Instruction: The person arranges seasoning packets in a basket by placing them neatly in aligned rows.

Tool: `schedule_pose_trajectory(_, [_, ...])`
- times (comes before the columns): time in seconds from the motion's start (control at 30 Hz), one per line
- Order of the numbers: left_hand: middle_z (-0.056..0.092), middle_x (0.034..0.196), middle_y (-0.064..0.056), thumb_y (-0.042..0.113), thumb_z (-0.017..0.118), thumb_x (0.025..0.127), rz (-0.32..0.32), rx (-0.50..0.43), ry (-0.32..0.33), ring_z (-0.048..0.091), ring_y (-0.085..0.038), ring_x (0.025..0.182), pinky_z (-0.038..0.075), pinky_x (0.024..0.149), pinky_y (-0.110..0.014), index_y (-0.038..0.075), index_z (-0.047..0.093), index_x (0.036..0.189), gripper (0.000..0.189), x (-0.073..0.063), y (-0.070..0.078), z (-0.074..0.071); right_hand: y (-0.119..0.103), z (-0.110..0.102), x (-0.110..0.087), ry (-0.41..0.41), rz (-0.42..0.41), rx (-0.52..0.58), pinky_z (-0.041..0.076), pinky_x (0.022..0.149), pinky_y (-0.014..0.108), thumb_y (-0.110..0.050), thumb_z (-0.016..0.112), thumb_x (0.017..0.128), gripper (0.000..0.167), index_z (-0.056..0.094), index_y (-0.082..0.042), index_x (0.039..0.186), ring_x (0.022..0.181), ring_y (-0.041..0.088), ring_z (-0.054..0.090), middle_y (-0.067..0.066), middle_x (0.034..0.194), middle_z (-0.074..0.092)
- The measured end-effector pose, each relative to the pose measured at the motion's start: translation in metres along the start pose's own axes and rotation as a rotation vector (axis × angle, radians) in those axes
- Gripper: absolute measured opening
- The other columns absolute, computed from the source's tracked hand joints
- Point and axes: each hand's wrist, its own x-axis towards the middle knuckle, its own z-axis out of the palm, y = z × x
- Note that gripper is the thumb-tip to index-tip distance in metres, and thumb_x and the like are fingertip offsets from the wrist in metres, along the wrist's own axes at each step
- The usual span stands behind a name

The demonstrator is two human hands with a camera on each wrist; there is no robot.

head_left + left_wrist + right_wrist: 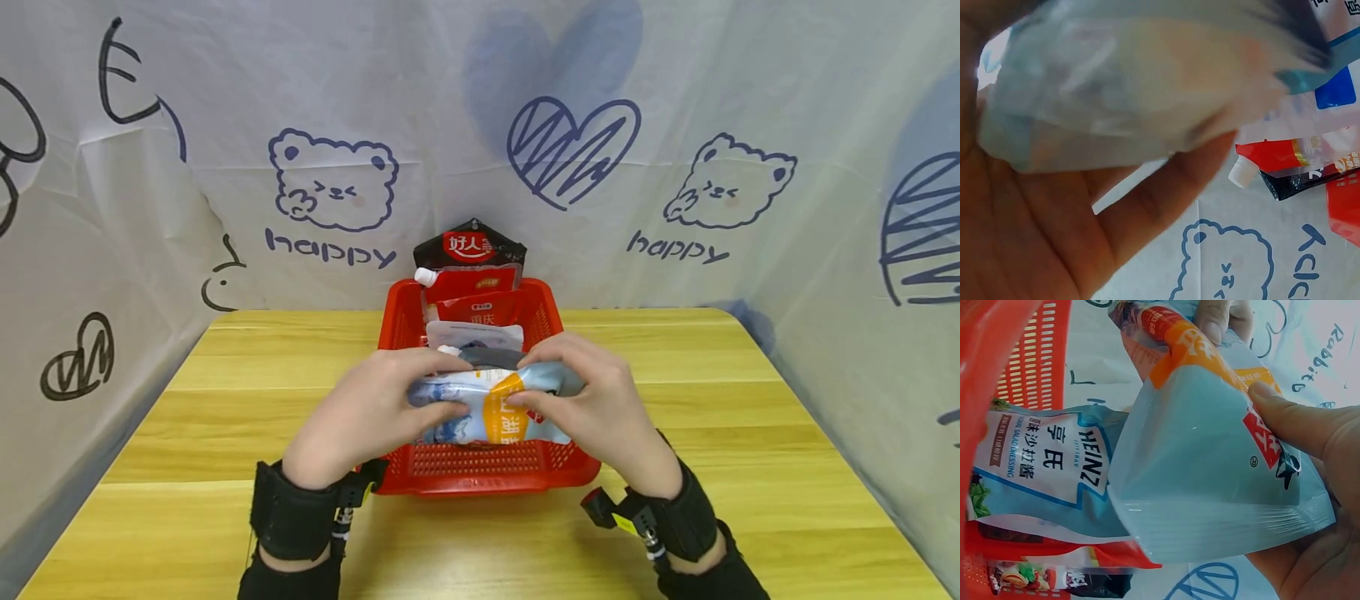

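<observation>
A light-blue and orange plastic food packet spans both hands above the front part of a red plastic basket. My left hand grips its left end, thumb on the near face and fingers behind. At the other end my right hand pinches it the same way. In the right wrist view the packet is wide and creased, with the right thumb pressed on it. Close up in the left wrist view, the packet is blurred and covers part of the left hand.
Several pouches stand in the basket: a black one at the back, a red one with a white cap, and a Heinz salad dressing pouch. Under the basket lies a wooden table; a white cloth with drawings hangs behind.
</observation>
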Motion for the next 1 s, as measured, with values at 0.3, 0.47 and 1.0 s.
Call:
schedule_pose_trajectory(0.3, [0.072, 0.109, 0.007, 0.027, 0.082, 0.091, 0.056, 0.023, 0.058, 0.062, -0.012, 0.088, 0.057, 0.076, -0.031, 0.021, 0.075, 0.122, 0.033, 0.0009, -0.0004, 0.0033, 0.0044, 0.0044, 0.0000, 0.044, 0.074, -0.034, 0.059, 0.073, 0.022, -0.009, 0.094, 0.074, 0.051, 0.069, -0.008, 0.118, 0.091, 0.015, 0.064, 0.003, 0.111, 0.072])
schedule_pose_trajectory(0.47, [0.072, 0.112, 0.004, 0.022, 0.079, 0.093, 0.094, -0.032, 0.107, 0.063, -0.012, 0.090, 0.059, 0.079, -0.032, 0.017, 0.073, 0.124, 0.031, 0.0033, -0.0012, 0.0040, 0.0039, 0.0046, 0.0002, 0.080, 0.195, 0.041, 0.059, 0.063, 0.025, -0.007, 0.093, 0.076, 0.075, 0.053, -0.008, 0.140, 0.086, 0.017, 0.062, 0.003, 0.120, 0.068])
schedule_pose_trajectory(1.0, [0.070, 0.111, 0.003, 0.017, 0.073, 0.097, 0.152, -0.176, 0.199, 0.064, -0.010, 0.082, 0.059, 0.069, -0.027, 0.018, 0.070, 0.130, 0.033, 0.0059, 0.0004, 0.0017, 0.0068, 0.0051, -0.0004, 0.071, 0.226, 0.242, 0.064, 0.075, 0.036, 0.001, 0.086, 0.082, 0.047, 0.066, -0.001, 0.124, 0.090, 0.022, 0.074, 0.010, 0.111, 0.074])
